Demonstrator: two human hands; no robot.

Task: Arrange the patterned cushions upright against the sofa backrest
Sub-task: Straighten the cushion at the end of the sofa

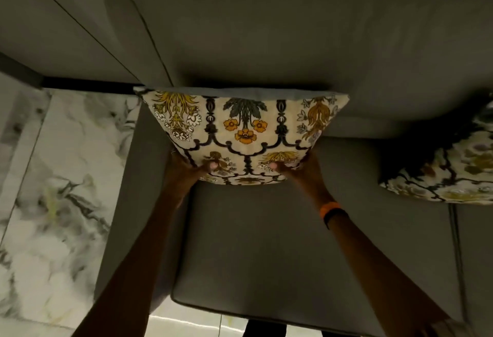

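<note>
A cream cushion (242, 128) with yellow, orange and black floral print is held above the grey sofa seat (293, 243), its top edge close to the grey backrest (266, 38). My left hand (186, 170) grips its lower left corner and my right hand (298, 167) grips its lower right corner, thumbs pressed on the printed face. A second patterned cushion (453, 166) lies at the right edge of view against the backrest, partly cut off and in shadow.
The sofa's left armrest (125, 198) runs down beside the seat. White marbled floor tiles (53, 176) lie to the left. An orange and black band (332, 211) sits on my right wrist. A grey wall panel (53, 22) stands at upper left.
</note>
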